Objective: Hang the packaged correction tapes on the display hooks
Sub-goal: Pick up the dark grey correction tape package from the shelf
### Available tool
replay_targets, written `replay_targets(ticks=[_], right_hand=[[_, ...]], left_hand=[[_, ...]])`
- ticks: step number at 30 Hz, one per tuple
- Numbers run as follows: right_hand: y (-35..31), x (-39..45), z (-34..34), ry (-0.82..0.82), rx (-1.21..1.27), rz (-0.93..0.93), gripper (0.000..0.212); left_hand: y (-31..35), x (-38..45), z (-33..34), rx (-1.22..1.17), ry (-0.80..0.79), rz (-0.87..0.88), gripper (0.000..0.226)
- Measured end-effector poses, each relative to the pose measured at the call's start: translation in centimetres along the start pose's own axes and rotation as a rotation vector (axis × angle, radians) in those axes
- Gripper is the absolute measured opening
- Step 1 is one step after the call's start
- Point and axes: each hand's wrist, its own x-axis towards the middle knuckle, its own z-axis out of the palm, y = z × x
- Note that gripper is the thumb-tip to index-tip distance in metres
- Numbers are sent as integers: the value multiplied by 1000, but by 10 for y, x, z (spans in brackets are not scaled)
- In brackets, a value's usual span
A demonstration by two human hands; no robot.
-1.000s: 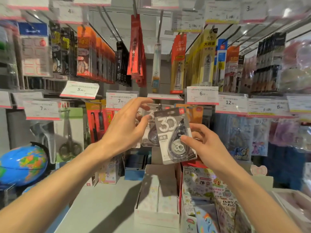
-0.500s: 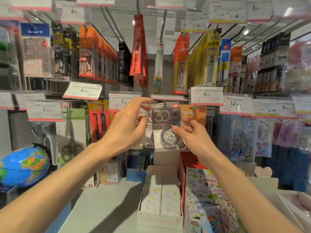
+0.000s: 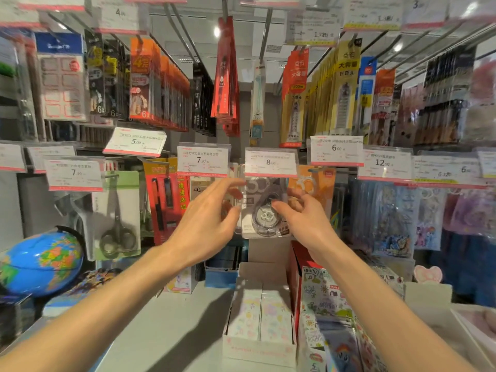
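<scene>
So the grey correction tape pack (image 3: 264,210) just went from mid-air to hanging under the 8.00 price tag (image 3: 270,162), right hand (image 3: 303,216) still pinching it, left hand (image 3: 206,218) loosely spread beside it, looks basically hung.

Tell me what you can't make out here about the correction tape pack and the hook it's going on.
- Head view: the hook itself and the hang hole of the correction tape pack are hidden behind the 8.00 price tag.
- Head view: whether the left hand touches the pack is unclear; its fingertips are motion-blurred.
- Head view: the right hand covers the pack's right edge.
- Head view: small print on the pack is too blurred to read.
</scene>
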Motion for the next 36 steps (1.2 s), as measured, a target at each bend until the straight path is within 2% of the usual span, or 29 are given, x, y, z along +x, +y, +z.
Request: replay_targets(ticks=[3,7,11,15,22,27,33,36], right_hand=[[4,2,5,19,-13,3,74],[6,2,10,30,-46,-11,69],[6,-5,8,77,-192,-79,67],[8,-19,6,64,-368,-221,67],[11,-21,13,22,-518,-247,65],[15,-27,8,22,-693,-345,62],[26,-23,-3,200,-1089,-603,58],[28,-12,3,158,-1236,-588,63]], left_hand=[[-9,-16,24,-81,4,-110,43],[-19,-13,44,-154,32,-200,48],[-23,-6,49,-230,20,-194,50],[-33,-4,52,-165,29,-151,54],[-41,-3,57,-105,5,-149,61],[-44,-11,49,64,-31,-73,60],[-55,-13,40,412,21,80,56],[-60,-2,41,637,30,136,59]])
